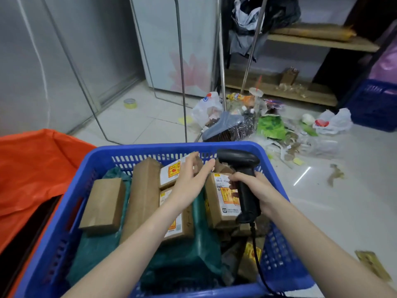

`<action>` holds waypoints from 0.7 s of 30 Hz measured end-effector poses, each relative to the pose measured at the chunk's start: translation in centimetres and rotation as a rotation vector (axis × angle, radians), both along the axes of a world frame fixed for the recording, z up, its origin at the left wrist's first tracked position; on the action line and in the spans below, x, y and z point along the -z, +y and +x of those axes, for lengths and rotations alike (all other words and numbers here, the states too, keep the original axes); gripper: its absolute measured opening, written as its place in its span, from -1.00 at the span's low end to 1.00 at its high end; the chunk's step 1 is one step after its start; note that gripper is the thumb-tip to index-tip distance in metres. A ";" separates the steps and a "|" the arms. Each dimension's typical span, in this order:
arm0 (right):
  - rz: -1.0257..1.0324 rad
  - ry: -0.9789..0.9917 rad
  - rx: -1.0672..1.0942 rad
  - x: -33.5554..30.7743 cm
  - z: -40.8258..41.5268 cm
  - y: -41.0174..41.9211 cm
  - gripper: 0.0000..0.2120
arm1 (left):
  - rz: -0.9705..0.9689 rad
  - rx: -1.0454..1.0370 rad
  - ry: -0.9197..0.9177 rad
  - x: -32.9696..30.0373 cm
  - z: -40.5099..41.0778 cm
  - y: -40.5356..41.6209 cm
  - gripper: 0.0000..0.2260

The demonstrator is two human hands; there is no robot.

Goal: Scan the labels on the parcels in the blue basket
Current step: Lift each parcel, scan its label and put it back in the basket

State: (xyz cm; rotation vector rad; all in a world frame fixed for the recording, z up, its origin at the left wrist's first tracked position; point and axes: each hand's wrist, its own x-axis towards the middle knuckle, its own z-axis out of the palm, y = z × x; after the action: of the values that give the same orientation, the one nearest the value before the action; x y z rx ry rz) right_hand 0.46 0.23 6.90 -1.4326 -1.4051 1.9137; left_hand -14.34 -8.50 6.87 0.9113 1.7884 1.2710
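Note:
A blue basket (pixel 71 203) in front of me holds several cardboard parcels and dark green mailer bags (pixel 189 250). My right hand (pixel 255 186) grips a black barcode scanner (pixel 242 166) by its handle, head aimed toward the far side, cable trailing down over the basket. It hovers over a labelled box (pixel 221 203) at the right. My left hand (pixel 191 179) reaches across the middle, fingers spread and empty, above a labelled parcel (pixel 169 171) near the far wall. A plain box (pixel 103 205) and a long box (pixel 144 196) lie at the left.
An orange plastic sheet (pixel 32 168) lies left of the basket. Beyond it on the tiled floor is a heap of rubbish with a broom head (pixel 227 125) and plastic bags. Metal poles, a refrigerator, wooden shelves and another blue crate (pixel 373 104) stand further back.

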 end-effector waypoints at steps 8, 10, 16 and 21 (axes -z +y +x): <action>-0.084 -0.034 0.134 4.1 1.2 2.4 -0.56 | -0.425 0.130 -0.078 7.0 1.5 1.4 -0.19; -0.106 -0.043 0.136 4.4 1.5 2.5 -0.62 | -0.474 0.160 -0.119 8.0 1.6 1.7 -0.14; -0.121 -0.023 0.107 3.9 1.2 1.8 -0.77 | -0.428 0.159 -0.120 9.0 2.0 2.2 -0.14; -0.070 0.067 0.117 1.4 0.4 0.7 -0.76 | -0.301 0.087 -0.009 6.4 1.8 1.7 -0.20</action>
State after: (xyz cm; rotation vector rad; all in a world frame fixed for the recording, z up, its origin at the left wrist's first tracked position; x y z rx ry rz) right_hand 0.91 0.95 5.54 -1.4355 -1.2078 1.9350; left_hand -12.50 -6.78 0.46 0.8006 1.8496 0.9181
